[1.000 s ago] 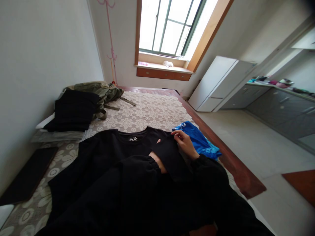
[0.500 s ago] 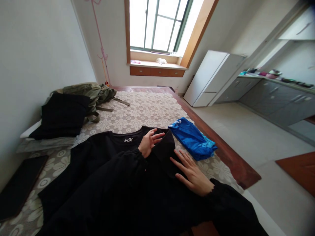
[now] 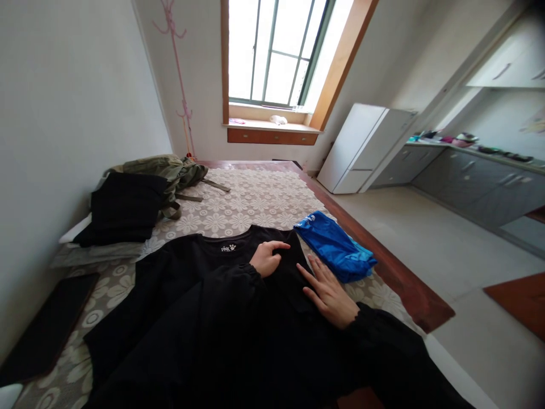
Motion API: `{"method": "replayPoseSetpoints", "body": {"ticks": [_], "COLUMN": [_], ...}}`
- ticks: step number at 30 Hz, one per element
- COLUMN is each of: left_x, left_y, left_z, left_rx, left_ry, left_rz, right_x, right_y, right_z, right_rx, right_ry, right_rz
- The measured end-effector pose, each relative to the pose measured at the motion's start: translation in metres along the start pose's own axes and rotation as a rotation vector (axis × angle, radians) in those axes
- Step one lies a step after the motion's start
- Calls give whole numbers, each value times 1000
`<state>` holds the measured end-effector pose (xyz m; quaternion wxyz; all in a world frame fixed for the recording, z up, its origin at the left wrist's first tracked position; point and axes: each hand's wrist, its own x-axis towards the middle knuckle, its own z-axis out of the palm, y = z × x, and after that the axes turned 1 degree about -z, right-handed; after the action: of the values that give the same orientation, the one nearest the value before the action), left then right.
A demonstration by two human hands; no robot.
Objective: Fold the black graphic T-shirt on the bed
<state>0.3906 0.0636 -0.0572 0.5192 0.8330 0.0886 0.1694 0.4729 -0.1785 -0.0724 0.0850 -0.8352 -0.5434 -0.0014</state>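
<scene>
Where the bed [image 3: 264,196] meets the wall on the left, a folded black garment [image 3: 121,207] lies stacked on a pale pillow, with an olive-green jacket [image 3: 170,170] bunched just behind it and a flat dark panel [image 3: 46,326] lying nearer the viewer. The bed wears a cream cover patterned with large flowers. Spread across its near half is a black sweatshirt [image 3: 179,272], front side down, its collar turned toward the window and a small white label reading "PINK" with a paw mark showing inside the neck. The cloth is plain, matte and nearly wrinkle-free; its right sleeve or side seems folded inward over the body, though the black on black makes the exact edge hard to tell. The left hand [image 3: 267,260] rests on that folded part just right of the collar, fingers curled and pressing into the cloth, thumb stretched along the top; whether it pinches any cloth cannot be told. The right hand [image 3: 330,289] lies flat and open on the sweatshirt's right edge, fingers spread, gripping nothing. Just beside it lies a crumpled bright blue garment [image 3: 336,247], near the bed's wooden edge.
</scene>
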Motion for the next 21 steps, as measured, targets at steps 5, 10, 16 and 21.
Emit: {"method": "replayPoseSetpoints", "body": {"ticks": [5,10,16,21], "left_x": [-9,-13,0,-5], "left_y": [7,10,0,6], "left_z": [7,9,0,-1], "left_rx": [228,405,69,97], "left_ry": [12,-12,56,140], "left_rz": [32,-31,5,65], "right_x": [-23,-38,-43,-10], "right_y": [7,-7,-5,-3], "right_z": [0,-10,-22,-59], "right_rx": [34,39,191,100], "right_ry": [-16,126,10,-81], "right_rz": [-32,71,87,53]}}
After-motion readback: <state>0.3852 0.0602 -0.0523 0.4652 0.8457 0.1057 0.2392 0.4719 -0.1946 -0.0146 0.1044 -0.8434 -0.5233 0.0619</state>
